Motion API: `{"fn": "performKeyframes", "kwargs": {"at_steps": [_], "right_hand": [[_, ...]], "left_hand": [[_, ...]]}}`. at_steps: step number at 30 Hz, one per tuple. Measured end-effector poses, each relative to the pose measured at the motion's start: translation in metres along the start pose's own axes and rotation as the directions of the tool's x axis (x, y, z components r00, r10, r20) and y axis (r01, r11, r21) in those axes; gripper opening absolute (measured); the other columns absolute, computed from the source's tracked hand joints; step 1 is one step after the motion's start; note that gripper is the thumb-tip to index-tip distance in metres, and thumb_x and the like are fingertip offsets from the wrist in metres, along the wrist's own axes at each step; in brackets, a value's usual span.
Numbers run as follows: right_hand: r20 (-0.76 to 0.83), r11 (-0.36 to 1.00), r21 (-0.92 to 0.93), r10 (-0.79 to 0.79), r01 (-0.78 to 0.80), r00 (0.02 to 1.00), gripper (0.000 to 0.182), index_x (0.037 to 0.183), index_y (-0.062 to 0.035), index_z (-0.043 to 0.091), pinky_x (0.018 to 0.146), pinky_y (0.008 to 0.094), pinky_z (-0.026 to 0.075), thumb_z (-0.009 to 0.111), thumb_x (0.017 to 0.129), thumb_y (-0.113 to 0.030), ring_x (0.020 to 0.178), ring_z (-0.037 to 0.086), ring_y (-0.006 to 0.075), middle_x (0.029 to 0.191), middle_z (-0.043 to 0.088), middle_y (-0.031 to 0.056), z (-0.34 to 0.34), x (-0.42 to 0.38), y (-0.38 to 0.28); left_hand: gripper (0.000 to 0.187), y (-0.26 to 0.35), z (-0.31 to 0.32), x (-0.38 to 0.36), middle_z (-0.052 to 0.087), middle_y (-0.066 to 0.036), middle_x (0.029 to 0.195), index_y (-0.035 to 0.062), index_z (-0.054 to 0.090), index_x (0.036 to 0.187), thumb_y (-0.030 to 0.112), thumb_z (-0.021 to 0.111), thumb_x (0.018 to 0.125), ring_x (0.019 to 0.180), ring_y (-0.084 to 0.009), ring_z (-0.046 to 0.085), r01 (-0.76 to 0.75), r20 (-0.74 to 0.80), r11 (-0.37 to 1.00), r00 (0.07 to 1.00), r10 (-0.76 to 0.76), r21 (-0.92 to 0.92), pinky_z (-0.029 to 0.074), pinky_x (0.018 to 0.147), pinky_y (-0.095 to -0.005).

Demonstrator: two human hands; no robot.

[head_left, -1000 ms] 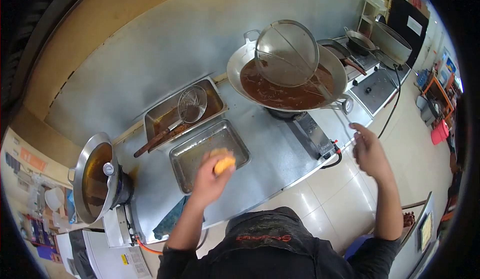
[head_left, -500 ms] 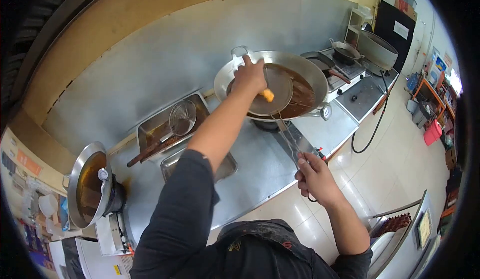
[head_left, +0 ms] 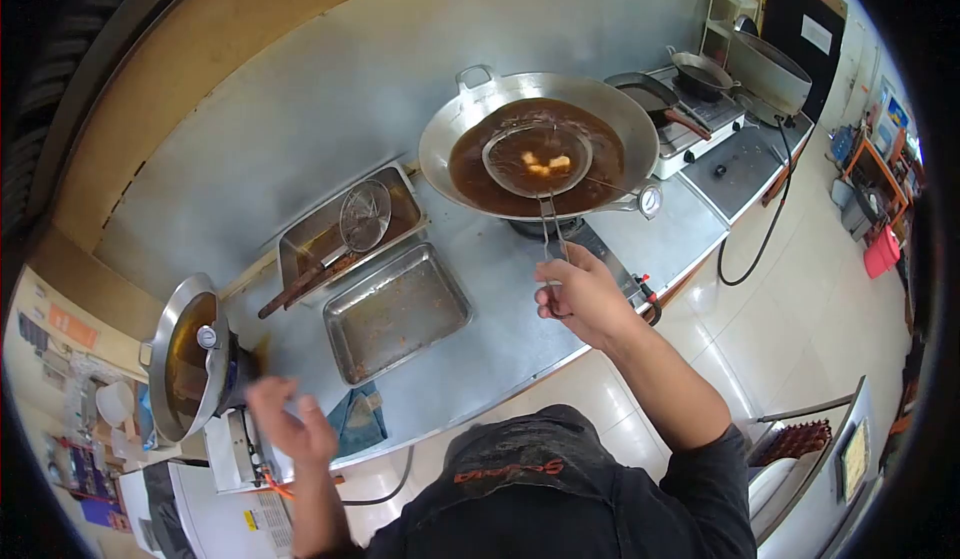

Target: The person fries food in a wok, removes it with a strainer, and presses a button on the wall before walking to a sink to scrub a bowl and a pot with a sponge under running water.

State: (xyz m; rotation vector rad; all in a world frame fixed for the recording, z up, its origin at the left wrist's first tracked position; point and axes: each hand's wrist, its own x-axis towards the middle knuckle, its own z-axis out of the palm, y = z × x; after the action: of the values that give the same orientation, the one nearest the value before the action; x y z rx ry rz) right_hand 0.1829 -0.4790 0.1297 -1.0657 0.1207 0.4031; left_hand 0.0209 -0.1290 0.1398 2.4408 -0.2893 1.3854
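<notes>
A long steel counter (head_left: 520,329) is seen running ahead of both hands, backed by a steel wall panel. Beyond the right hand (head_left: 580,294), a large wok (head_left: 470,124) of dark brown oil is set on a burner at the counter's far side. To the left of that hand and ahead of the left hand (head_left: 290,429), an empty shallow tray (head_left: 395,309) is laid flat, and just past it a deeper pan (head_left: 300,244) is placed against the wall with a small round skimmer (head_left: 365,216) resting in it. A second, smaller wok (head_left: 185,354) of oil is found just beyond the left hand, at the counter's left end. A dark blue cloth (head_left: 357,421) is draped over the counter edge beside the left hand.

The right hand is closed around the long handle of a wire skimmer (head_left: 537,159), whose round basket is lowered into the oil of the large wok, well ahead of the hand. Pale orange food pieces (head_left: 545,166) are held in the basket. The left hand is held with fingers spread and nothing gripped, blurred, near the counter's front edge.
</notes>
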Motion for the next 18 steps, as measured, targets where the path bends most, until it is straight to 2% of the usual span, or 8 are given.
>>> {"fn": "performKeyframes", "kwargs": {"at_steps": [2,3,4,5,6,8,10,18], "right_hand": [[0.02,0.996,0.084,0.009,-0.011,1.0,0.051,0.14,0.0,0.034,0.071,0.0371,0.051,0.057,0.096,-0.009,0.075,0.06,0.0205,0.104,0.059,0.013,0.002,0.001,-0.001],[0.03,0.993,0.116,0.001,-0.005,1.0,0.056,0.144,-0.0006,0.029,0.073,0.0381,0.051,0.056,0.096,-0.009,0.077,0.061,0.0219,0.106,0.059,0.0139,-0.002,0.002,0.003],[0.041,0.989,0.145,-0.004,-0.002,0.999,0.061,0.148,-0.0012,0.024,0.075,0.0391,0.051,0.055,0.097,-0.01,0.078,0.062,0.0232,0.109,0.059,0.0147,-0.007,-0.001,0.01],[0.053,0.985,0.17,-0.006,-0.003,0.999,0.066,0.152,-0.0018,0.02,0.078,0.0401,0.051,0.054,0.097,-0.011,0.08,0.063,0.0245,0.111,0.06,0.0156,-0.01,-0.002,0.017],[0.059,0.983,0.181,-0.012,0.001,0.998,0.068,0.154,-0.0026,0.016,0.078,0.0401,0.051,0.054,0.098,-0.013,0.082,0.063,0.0256,0.111,0.06,0.016,-0.013,-0.003,0.02],[0.074,0.979,0.205,-0.013,-0.003,0.997,0.074,0.158,-0.004,0.01,0.079,0.0403,0.051,0.054,0.1,-0.017,0.084,0.065,0.0278,0.112,0.06,0.0169,-0.015,-0.005,0.028],[0.099,0.988,0.154,-0.04,0.025,0.994,0.071,0.157,-0.0043,0.013,0.08,0.0398,0.051,0.053,0.102,-0.023,0.086,0.066,0.0285,0.112,0.06,0.017,-0.02,-0.005,0.039],[0.222,0.981,-0.193,0.019,0.025,0.975,0.053,0.152,-0.0073,0.035,0.08,0.0337,0.051,0.047,0.106,-0.031,0.085,0.067,0.0214,0.108,0.06,0.0121,-0.076,-0.01,0.132]], "left_hand": [[0.014,-0.016,0.016,-0.104,0.053,-0.004,0.076,0.0022,0.059,0.091,0.015,0.061,0.098,0.068,-0.0147,0.047,0.54,0.12,0.84,0.832,-0.542,0.05,0.039,0.061,-0.0325],[0.024,-0.034,0.013,-0.186,0.054,-0.003,0.072,0.0022,0.055,0.082,0.017,0.06,0.1,0.067,-0.0119,0.049,0.802,0.213,0.59,0.595,-0.775,-0.091,0.039,0.058,-0.0314],[0.03,-0.025,0.005,-0.245,0.055,-0.004,0.072,0.0032,0.052,0.075,0.017,0.059,0.101,0.069,-0.0104,0.049,0.9,0.291,0.428,0.387,-0.875,0.09,0.039,0.058,-0.0297],[0.032,-0.015,0.0,-0.331,0.057,-0.005,0.07,0.0043,0.052,0.073,0.019,0.058,0.101,0.068,-0.0159,0.053,0.931,0.197,0.331,0.299,-0.934,0.152,0.042,0.059,-0.0357],[0.031,-0.031,-0.006,-0.469,0.065,-0.006,0.075,0.0044,0.058,0.077,0.021,0.053,0.102,0.074,-0.0258,0.062,0.849,0.123,0.417,0.399,-0.909,0.324,0.047,0.066,-0.0459],[0.021,0.028,-0.033,-0.488,0.06,-0.009,0.085,0.0035,0.053,0.086,0.02,0.055,0.1,0.083,-0.0283,0.056,0.878,0.189,-0.069,-0.178,-0.966,0.474,0.044,0.073,-0.0467],[0.018,0.048,-0.051,-0.499,0.055,-0.012,0.095,0.0026,0.049,0.096,0.018,0.057,0.098,0.093,-0.0307,0.05,0.797,0.198,-0.25,-0.414,-0.888,0.55,0.04,0.08,-0.0475],[0.057,0.065,-0.105,-0.509,0.034,-0.022,0.136,-0.0011,0.031,0.134,0.012,0.064,0.089,0.129,-0.0405,0.028,0.628,0.218,-0.344,-0.644,-0.734,0.698,0.027,0.107,-0.0509]]}}
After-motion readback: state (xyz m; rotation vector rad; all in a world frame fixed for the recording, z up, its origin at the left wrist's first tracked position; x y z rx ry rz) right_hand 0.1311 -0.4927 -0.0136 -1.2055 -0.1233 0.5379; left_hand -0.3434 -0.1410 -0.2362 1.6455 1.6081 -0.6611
